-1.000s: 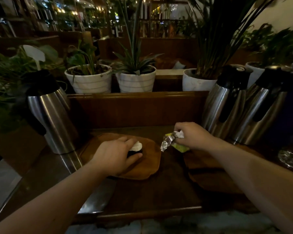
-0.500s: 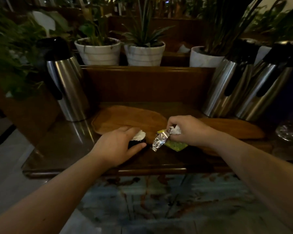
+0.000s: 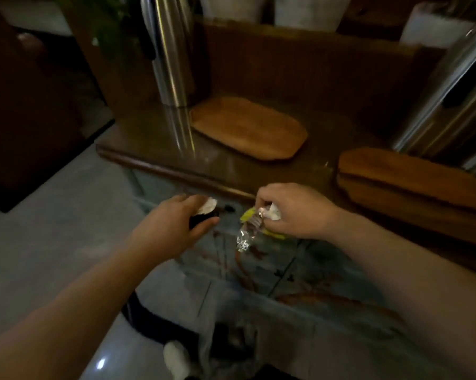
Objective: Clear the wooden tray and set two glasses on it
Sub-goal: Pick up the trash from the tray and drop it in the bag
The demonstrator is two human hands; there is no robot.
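Bare wooden tray [image 3: 248,128] on counter [image 3: 160,149], left hand [image 3: 176,226] gripping white-and-dark scrap [image 3: 207,209], right hand [image 3: 294,212] pinching crumpled wrappers [image 3: 249,229] — both held off the counter edge.

Both grips [image 3: 176,226] [image 3: 294,212] closed, arms fwd.

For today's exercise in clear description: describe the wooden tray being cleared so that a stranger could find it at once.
Start at the dark wooden counter and find the tall steel flask at its left end. The wooden tray lies flat just right of the flask's base. Unlike the darker stacked wooden boards further right, it is lighter, single and bare.
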